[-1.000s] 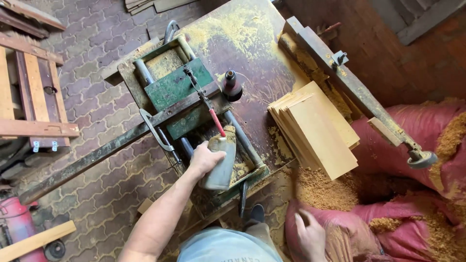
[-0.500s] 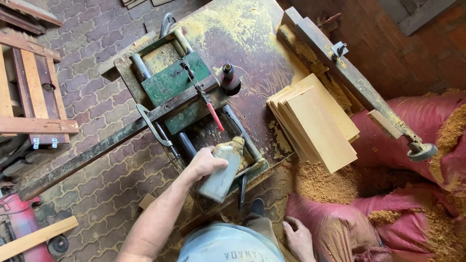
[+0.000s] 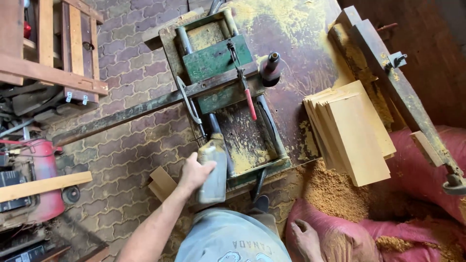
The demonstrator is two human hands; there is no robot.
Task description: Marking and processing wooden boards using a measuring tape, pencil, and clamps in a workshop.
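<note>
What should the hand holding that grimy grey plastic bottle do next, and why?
Probably tip the grimy grey plastic bottle a little further. The left hand grips it with its neck pointing at the dark round guide rail of the green metal machine. The right hand rests on the pink sack.

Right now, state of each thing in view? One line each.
Left hand: closed around grey bottle.
Grey bottle: tilted, spout toward the machine's left rail.
Right hand: resting flat on pink sack.
Pink sack: dusted with sawdust.
Wooden boards: stacked, fanned.
Red-handled tool: lying on green carriage.
</note>
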